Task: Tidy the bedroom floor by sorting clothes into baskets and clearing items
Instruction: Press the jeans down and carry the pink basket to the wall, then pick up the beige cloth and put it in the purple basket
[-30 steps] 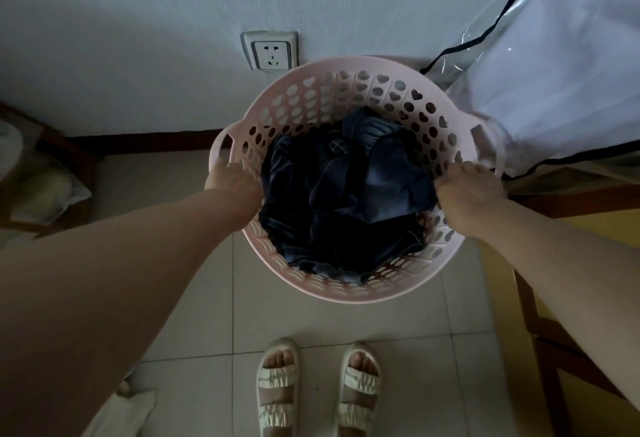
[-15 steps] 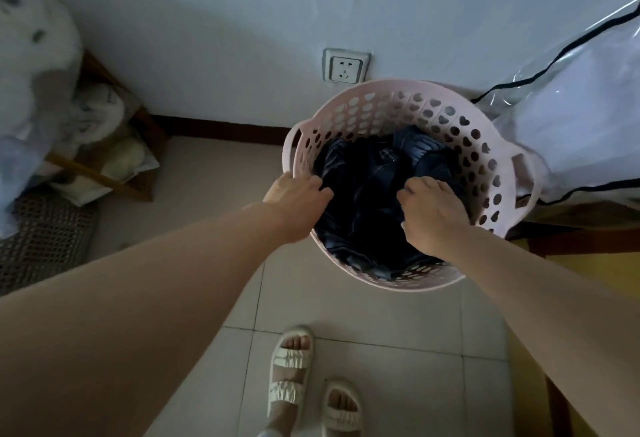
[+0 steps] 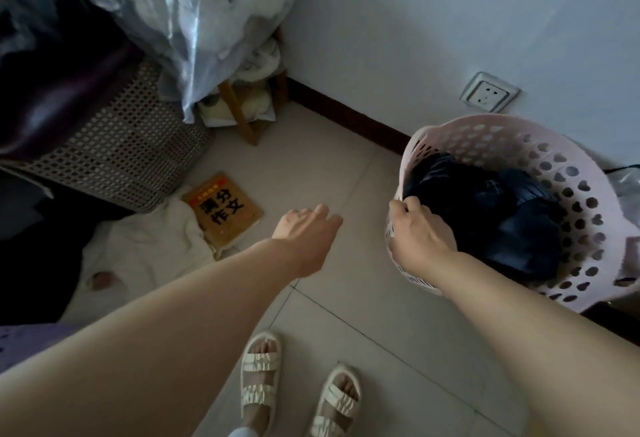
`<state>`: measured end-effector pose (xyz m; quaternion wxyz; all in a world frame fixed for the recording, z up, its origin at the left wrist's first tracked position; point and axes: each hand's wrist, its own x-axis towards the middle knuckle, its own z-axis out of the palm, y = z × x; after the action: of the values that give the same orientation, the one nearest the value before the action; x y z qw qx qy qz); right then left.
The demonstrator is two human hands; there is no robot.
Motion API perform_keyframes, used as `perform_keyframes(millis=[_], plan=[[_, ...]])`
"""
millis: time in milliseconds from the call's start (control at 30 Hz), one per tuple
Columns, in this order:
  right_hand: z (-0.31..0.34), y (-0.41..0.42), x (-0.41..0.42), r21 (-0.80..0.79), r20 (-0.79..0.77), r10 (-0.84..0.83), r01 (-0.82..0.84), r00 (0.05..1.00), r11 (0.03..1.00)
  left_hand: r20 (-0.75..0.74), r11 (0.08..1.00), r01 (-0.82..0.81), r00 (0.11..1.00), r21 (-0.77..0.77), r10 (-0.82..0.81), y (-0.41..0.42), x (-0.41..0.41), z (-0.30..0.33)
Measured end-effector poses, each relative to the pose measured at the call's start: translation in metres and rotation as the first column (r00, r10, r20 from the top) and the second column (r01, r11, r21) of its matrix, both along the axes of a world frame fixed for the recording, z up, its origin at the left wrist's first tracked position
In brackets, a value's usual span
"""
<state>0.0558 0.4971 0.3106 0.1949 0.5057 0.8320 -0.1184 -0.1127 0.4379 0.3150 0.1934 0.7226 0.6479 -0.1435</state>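
White painted wall (image 3: 450,20) with a white socket plate (image 3: 489,92) low down, above a dark brown skirting board (image 3: 346,116). Beige tiled floor (image 3: 346,315). Small wooden stool (image 3: 254,114) in the corner, pale bundles on and under it. Crinkled clear plastic bag (image 3: 180,20) beside the stool. Grey perforated woven panel (image 3: 114,156) at left, under a dark cover. Cream strapped sandals (image 3: 258,384) on the person's feet.

We are seeing a pink plastic basket (image 3: 568,173) — smooth, pierced with holes — holding dark denim-like cloth (image 3: 491,214). We are noticing matt floor tiles (image 3: 363,315), a paper-covered book (image 3: 223,209), soft white cloth (image 3: 145,249), glossy crinkled plastic wrap (image 3: 180,20) and wooden legs (image 3: 239,110).
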Motion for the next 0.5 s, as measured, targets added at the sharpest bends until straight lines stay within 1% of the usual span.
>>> perform_keyframes(millis=[100, 200, 367, 400, 500], plan=[[-0.006, -0.015, -0.037, -0.033, -0.028, 0.063, -0.064, 0.998, 0.997, 0.014, 0.989, -0.145, 0.989, -0.042, 0.146, -0.033, -0.036, -0.005], [-0.013, -0.032, -0.074, -0.079, -0.057, 0.113, -0.117, 0.992, 0.990, 0.019, 0.953, -0.292, 0.956, -0.084, 0.294, -0.065, -0.072, -0.012], [-0.031, -0.064, -0.135, -0.142, -0.050, 0.202, -0.207, 0.978, 0.968, 0.013, 0.885, -0.443, 0.893, -0.144, 0.450, -0.116, -0.128, -0.026], [-0.035, -0.070, -0.148, -0.153, -0.046, 0.210, -0.214, 0.977, 0.965, 0.014, 0.868, -0.471, 0.878, -0.157, 0.479, -0.125, -0.139, -0.029], [-0.043, -0.090, -0.191, -0.182, -0.035, 0.246, -0.249, 0.969, 0.951, 0.032, 0.784, -0.588, 0.796, -0.199, 0.605, -0.155, -0.172, -0.039]])
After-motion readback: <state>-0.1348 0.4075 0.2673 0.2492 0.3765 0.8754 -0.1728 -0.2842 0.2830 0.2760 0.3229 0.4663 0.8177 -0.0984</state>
